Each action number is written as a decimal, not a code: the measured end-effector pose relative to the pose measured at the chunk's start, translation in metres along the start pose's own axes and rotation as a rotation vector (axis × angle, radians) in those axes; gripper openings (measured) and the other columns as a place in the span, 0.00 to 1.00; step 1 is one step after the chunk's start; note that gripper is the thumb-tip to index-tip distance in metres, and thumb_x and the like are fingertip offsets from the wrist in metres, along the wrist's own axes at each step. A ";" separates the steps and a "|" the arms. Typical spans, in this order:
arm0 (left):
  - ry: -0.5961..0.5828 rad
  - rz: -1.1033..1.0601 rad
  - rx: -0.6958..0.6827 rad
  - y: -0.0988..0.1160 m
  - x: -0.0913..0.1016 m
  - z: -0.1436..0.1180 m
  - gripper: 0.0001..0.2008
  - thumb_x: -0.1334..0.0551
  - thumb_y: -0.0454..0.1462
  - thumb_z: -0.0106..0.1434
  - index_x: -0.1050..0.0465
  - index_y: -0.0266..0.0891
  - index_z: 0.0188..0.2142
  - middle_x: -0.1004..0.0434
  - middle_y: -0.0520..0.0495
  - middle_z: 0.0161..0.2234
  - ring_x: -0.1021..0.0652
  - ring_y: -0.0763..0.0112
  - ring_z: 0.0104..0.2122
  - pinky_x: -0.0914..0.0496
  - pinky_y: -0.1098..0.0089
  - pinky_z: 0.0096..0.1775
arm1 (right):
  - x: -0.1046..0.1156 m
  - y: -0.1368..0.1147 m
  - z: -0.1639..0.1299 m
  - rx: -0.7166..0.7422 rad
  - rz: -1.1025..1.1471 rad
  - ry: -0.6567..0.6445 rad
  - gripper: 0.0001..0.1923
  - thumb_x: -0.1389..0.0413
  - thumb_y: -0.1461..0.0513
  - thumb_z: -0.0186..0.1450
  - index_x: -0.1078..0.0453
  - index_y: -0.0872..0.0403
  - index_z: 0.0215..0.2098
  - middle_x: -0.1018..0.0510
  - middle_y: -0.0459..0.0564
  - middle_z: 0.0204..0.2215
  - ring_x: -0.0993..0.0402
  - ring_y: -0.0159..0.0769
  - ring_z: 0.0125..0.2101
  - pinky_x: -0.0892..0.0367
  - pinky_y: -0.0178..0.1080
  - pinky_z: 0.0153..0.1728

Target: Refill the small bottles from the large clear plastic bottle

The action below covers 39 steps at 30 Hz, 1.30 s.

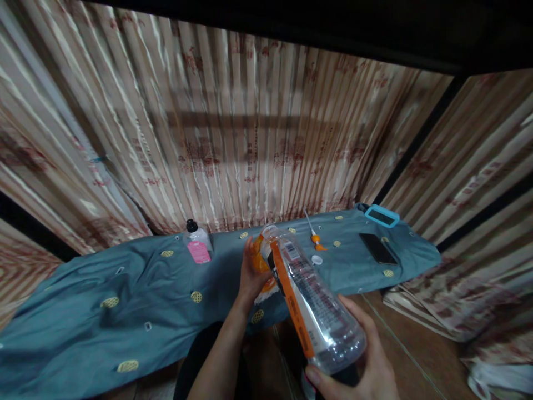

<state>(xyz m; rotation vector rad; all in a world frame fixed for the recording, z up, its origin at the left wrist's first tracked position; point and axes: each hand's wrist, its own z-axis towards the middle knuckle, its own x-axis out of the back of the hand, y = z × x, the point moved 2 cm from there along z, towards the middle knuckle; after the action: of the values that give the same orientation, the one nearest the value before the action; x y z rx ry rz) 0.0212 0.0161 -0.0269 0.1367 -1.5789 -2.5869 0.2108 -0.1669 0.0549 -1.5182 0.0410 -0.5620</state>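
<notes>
My right hand grips the base of a large clear plastic bottle with an orange and white label. The bottle is tilted, its neck end pointing up and left. My left hand is wrapped round an orange bottle, partly hidden behind the clear one. The two bottle mouths are close together; whether they touch I cannot tell. Right of them an orange pump top with a long tube lies on the cloth. Near it is a small white cap.
A blue-green patterned cloth covers the narrow surface. A bottle with a pink label and black cap stands on the left. To the right lie a dark phone and a blue-framed object. Patterned curtains hang behind.
</notes>
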 end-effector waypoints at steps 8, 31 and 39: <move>-0.030 -0.011 -0.018 -0.003 0.001 0.001 0.51 0.24 0.48 0.49 0.46 0.50 0.67 0.33 0.40 0.62 0.28 0.48 0.61 0.31 0.50 0.61 | 0.000 0.001 -0.001 0.025 -0.014 0.001 0.47 0.34 0.51 0.47 0.42 0.49 0.63 0.24 0.55 0.58 0.24 0.54 0.57 0.27 0.47 0.51; -0.009 -0.004 0.012 -0.007 0.004 0.002 0.50 0.21 0.49 0.44 0.40 0.50 0.64 0.32 0.40 0.63 0.31 0.46 0.64 0.37 0.47 0.65 | -0.002 0.006 -0.003 0.087 0.029 -0.012 0.46 0.34 0.51 0.51 0.43 0.50 0.64 0.22 0.55 0.56 0.21 0.51 0.53 0.25 0.45 0.50; -0.016 -0.045 0.022 -0.002 0.003 0.002 0.47 0.22 0.48 0.45 0.36 0.49 0.63 0.32 0.40 0.64 0.31 0.46 0.65 0.35 0.48 0.64 | -0.004 0.006 -0.003 0.065 0.053 0.003 0.46 0.33 0.51 0.50 0.42 0.49 0.63 0.22 0.54 0.56 0.22 0.51 0.54 0.26 0.45 0.50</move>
<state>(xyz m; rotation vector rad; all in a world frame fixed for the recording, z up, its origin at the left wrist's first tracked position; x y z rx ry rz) 0.0175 0.0187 -0.0277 0.1558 -1.6287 -2.6114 0.2083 -0.1684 0.0483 -1.4487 0.0647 -0.5187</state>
